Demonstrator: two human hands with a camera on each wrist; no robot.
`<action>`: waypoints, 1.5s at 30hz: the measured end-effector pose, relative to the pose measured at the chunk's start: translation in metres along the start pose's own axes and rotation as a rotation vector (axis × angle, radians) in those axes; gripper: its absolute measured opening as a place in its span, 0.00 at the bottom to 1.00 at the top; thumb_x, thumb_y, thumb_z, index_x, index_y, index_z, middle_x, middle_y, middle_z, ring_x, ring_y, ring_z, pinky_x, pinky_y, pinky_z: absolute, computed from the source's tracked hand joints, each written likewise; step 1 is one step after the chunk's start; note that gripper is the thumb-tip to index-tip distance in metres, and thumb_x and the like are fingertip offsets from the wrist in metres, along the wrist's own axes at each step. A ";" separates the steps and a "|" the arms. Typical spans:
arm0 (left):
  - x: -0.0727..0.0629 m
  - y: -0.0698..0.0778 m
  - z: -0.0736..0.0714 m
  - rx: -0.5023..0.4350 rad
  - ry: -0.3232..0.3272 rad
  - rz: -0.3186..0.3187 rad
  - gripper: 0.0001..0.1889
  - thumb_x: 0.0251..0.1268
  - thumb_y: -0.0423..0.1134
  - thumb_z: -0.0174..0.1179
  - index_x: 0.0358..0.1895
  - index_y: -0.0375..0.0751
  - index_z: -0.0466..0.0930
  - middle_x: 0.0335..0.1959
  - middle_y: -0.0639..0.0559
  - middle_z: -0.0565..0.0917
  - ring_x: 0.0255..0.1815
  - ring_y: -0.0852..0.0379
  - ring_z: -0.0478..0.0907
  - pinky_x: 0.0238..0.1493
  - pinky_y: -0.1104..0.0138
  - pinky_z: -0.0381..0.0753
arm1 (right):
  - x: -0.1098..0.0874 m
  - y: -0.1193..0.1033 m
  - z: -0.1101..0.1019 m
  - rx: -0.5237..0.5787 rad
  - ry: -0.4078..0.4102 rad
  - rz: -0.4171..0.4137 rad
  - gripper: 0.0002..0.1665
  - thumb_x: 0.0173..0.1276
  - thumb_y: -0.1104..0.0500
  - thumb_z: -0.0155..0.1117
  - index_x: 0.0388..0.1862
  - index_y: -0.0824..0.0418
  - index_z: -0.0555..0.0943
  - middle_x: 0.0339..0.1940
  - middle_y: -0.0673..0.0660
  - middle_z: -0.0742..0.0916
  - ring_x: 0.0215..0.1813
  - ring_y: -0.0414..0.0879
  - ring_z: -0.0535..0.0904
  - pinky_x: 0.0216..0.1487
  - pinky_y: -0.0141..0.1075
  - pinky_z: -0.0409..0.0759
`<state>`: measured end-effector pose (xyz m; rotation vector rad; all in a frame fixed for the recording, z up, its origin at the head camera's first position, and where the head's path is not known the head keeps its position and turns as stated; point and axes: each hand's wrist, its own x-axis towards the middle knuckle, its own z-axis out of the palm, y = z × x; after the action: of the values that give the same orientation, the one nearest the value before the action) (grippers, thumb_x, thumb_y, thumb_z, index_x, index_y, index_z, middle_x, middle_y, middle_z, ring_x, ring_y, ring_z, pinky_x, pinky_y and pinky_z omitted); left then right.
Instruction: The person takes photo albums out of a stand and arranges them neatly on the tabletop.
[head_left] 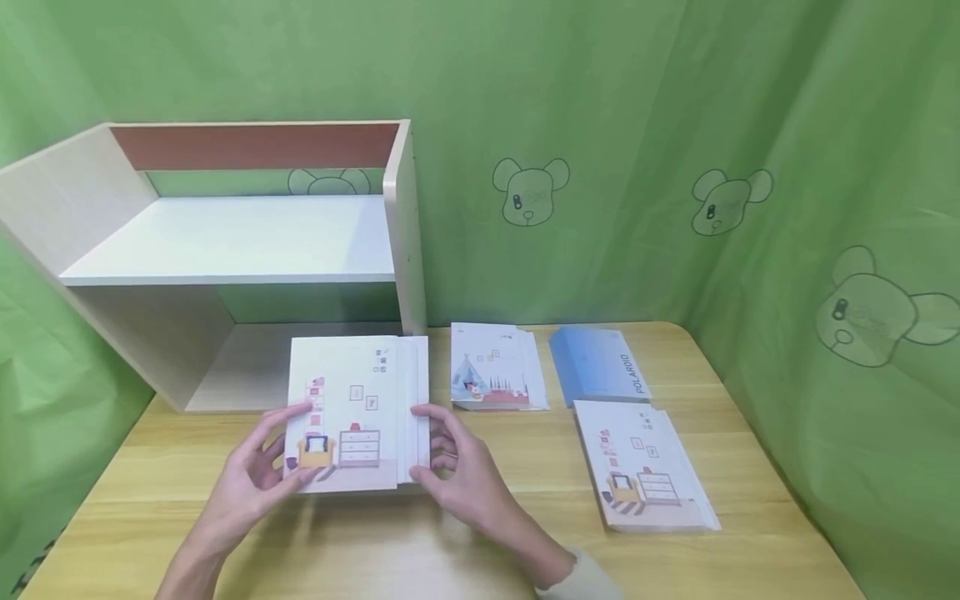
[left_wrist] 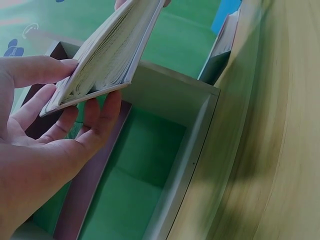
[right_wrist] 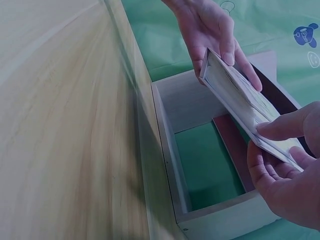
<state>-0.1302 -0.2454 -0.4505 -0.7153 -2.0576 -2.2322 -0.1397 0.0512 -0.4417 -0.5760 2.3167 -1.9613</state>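
Both hands hold up a photo album (head_left: 330, 408) with a white cover printed with an armchair and a drawer chest. Its cover sits to the left of the page block, leaving a strip of pages bare on the right. My left hand (head_left: 243, 475) grips the left edge, thumb on the cover and fingers beneath, as the left wrist view shows along the bulging album pages (left_wrist: 112, 57). On the opposite edge my right hand (head_left: 468, 479) pinches the album between thumb and fingers. The right wrist view shows the album (right_wrist: 240, 95) tilted between both hands, over the shelf in that view.
A two-tier wooden shelf (head_left: 232, 242) stands behind the hands at the left. To the right on the wooden table (head_left: 495, 542) lie a tent-print album (head_left: 487, 367), a blue album marked POLAROID (head_left: 596, 362) and another armchair-print album (head_left: 645, 471). Green curtain (head_left: 615, 108) hangs behind.
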 end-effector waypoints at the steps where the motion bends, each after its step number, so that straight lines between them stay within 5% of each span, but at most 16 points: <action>1: 0.000 0.000 0.001 0.001 -0.001 0.000 0.44 0.56 0.10 0.58 0.78 0.35 0.59 0.76 0.44 0.58 0.67 0.55 0.75 0.58 0.59 0.84 | 0.000 0.000 -0.001 0.000 0.001 0.000 0.44 0.57 0.78 0.69 0.72 0.55 0.71 0.51 0.57 0.85 0.49 0.50 0.83 0.50 0.37 0.88; 45: 0.012 -0.013 0.043 0.003 -0.012 0.023 0.43 0.55 0.13 0.64 0.76 0.30 0.60 0.71 0.40 0.60 0.67 0.52 0.74 0.58 0.56 0.84 | -0.022 0.001 -0.041 -0.055 0.034 0.035 0.44 0.56 0.79 0.70 0.71 0.56 0.72 0.53 0.59 0.84 0.49 0.51 0.83 0.50 0.36 0.88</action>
<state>-0.1319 -0.1994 -0.4579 -0.7501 -2.0475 -2.2175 -0.1310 0.0963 -0.4390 -0.5063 2.3904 -1.9124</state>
